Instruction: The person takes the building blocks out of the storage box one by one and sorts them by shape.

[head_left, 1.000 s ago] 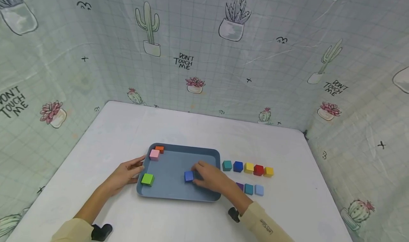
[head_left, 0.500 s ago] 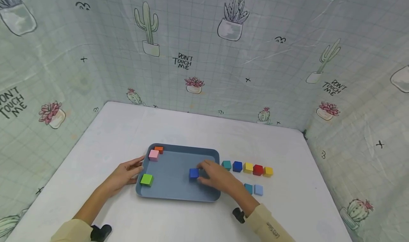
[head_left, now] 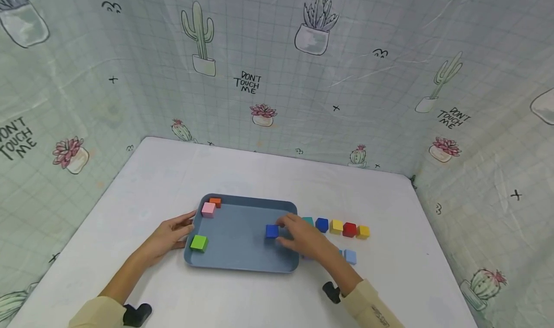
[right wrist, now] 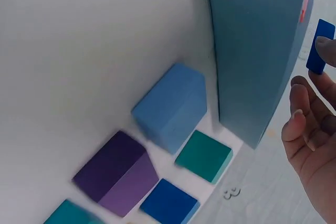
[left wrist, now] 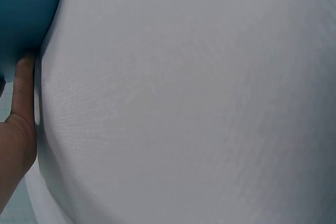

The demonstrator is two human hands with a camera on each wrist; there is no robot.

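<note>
A blue cube is over the right half of the blue-grey tray, pinched by my right hand. Up close in the right wrist view, thumb and finger hold that cube above the tray wall. On the other side my left hand touches the tray's left edge. The left wrist view shows one straight finger against the tray's outer side. Inside the tray are an orange cube, a pink cube and a green cube.
Right of the tray, a back row has a teal cube, a dark blue cube, a yellow cube, a red cube and another yellow cube. The nearer row, partly behind the right arm, includes a light blue cube.
My right hand has moved right and slightly away with the blue cube, towards the tray's right side. My left hand has stayed at the tray's left edge.
</note>
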